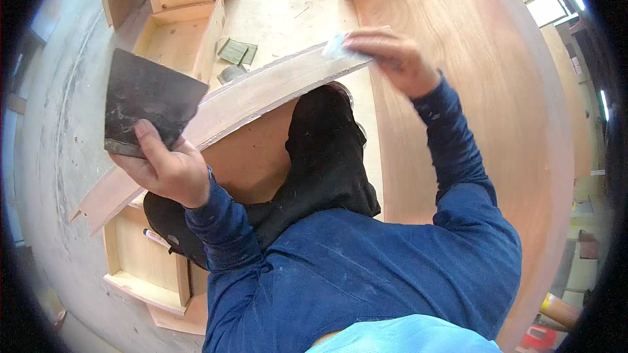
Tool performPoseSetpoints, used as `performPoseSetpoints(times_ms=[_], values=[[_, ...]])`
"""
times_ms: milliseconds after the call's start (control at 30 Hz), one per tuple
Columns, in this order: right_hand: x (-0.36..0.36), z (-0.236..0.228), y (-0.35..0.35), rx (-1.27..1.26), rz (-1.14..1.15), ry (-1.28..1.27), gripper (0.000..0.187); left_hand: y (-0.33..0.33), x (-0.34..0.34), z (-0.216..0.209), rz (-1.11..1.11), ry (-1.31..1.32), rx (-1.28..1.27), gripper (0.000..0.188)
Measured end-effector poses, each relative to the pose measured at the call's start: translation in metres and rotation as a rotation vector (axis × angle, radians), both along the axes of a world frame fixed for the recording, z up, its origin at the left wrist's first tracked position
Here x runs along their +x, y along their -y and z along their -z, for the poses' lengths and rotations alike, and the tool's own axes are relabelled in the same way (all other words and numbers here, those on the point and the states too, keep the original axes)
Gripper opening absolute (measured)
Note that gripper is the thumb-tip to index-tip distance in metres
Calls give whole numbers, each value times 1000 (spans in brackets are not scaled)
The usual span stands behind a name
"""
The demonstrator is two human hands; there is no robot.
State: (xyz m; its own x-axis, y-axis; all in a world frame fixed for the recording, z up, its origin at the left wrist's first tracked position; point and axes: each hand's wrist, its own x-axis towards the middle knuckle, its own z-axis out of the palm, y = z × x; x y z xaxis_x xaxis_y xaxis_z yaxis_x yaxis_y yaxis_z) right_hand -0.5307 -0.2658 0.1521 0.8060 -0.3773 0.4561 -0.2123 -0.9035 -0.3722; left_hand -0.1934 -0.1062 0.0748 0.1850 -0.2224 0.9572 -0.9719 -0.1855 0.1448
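My left hand (171, 168) grips a dark grey folded sheet of sandpaper (154, 95), with the thumb pressed on its face. A long pale wooden board (245, 102) slants across my lap from lower left to upper right. At the board's upper right end is my right hand (392, 55), its fingers closed on a pale bluish-white wad (336, 46), perhaps cloth. That hand is smeared by motion. It appears to touch the board, though the exact contact is blurred.
Greenish sandpaper pieces (237, 51) lie beyond the board. Open wooden drawer boxes (173, 39) stand at the upper left, and another wooden box (140, 248) is at the lower left with a marker (156, 237) near it. A large plywood panel (471, 104) rises on the right.
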Motion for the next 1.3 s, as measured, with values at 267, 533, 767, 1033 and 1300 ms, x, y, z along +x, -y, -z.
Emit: performPoseSetpoints(times_ms=[267, 533, 767, 1033, 1300], values=[[-47, 14, 66, 178, 58, -72, 48, 8, -11, -11, 684, -1049, -470, 41], [-50, 34, 84, 71, 96, -308, 46, 8, -6, -4, 603, -934, -427, 46], [-84, 28, 108, -300, 412, -579, 46, 10, -13, -20, 823, -1175, -546, 42], [-15, 13, 40, -561, 82, -517, 56, 9, -7, -6, 676, -1077, -473, 38], [-19, 27, 42, -514, 82, -566, 60, 9, -8, -11, 840, -1206, -629, 40]])
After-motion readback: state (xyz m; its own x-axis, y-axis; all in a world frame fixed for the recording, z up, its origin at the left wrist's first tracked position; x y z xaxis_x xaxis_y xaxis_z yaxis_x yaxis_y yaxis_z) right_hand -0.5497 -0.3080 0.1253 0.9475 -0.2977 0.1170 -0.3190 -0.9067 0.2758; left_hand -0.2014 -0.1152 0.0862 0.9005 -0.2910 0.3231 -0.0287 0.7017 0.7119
